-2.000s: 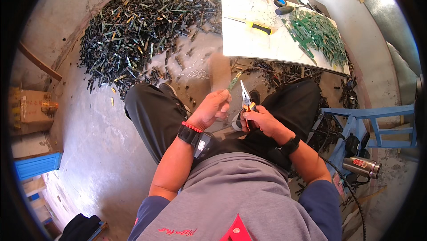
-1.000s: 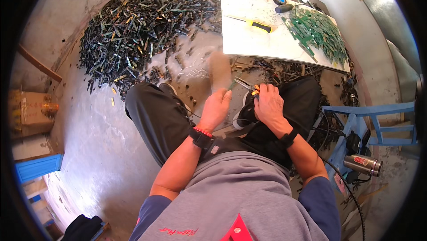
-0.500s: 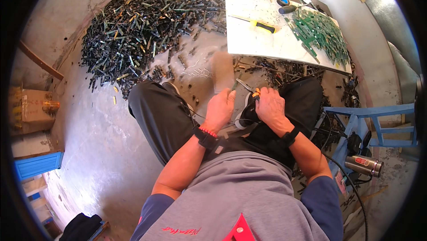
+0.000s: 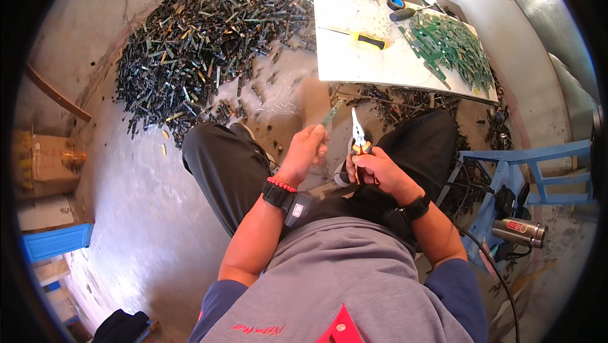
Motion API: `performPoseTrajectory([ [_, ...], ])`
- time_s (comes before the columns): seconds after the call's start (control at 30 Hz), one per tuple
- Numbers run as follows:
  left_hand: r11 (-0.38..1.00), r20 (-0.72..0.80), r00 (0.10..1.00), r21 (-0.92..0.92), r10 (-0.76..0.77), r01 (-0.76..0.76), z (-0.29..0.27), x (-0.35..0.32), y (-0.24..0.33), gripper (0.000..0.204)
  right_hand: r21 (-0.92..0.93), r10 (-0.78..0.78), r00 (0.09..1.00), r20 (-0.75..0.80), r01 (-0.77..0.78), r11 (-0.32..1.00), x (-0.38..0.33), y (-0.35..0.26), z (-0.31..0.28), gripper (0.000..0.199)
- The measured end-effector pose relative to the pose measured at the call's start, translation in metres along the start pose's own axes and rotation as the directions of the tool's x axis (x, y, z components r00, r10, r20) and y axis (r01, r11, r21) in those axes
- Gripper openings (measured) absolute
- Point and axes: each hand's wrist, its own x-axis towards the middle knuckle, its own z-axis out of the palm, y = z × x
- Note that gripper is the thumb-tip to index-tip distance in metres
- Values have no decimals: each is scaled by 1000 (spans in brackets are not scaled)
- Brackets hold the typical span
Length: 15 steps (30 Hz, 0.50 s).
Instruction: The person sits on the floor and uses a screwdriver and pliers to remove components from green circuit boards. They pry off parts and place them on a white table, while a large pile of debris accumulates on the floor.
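My left hand [image 4: 305, 152] pinches a narrow green circuit board strip [image 4: 332, 113] by its near end, the strip pointing up and away to the right. In my right hand [image 4: 380, 169] is a pair of long-nose pliers [image 4: 359, 129] with orange and black handles, fingers wrapped round them. The silvery jaws point away from me, just right of the strip and apart from it. Both hands are above the gap between my bent knees.
A large heap of dark board strips [image 4: 209, 45] covers the floor at the far left. On a white board [image 4: 342, 58] lie a yellow-black screwdriver [image 4: 370, 41], a dark-handled tool [image 4: 403, 14], a tape roll [image 4: 396, 3] and piled green boards [image 4: 449, 48]. A blue stool [image 4: 506, 159] and steel flask [image 4: 519, 233] are right.
The pliers have turned from pointing left at the strip to pointing away from me. My left hand has shifted slightly left, and the green strip now shows more fully.
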Motion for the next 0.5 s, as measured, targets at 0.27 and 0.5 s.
performPoseTrajectory([
  [0.27, 998, 52, 999, -61, -9, 12, 0, 2, -2, 30, -640, -215, 956, -201, 38, 767, 13, 6, -19, 18],
  [0.5, 1000, 33, 999, -15, -14, 14, -1, 2, -5, 30, -959, -537, 803, -260, -152, 238, 11, -2, -7, 28],
])
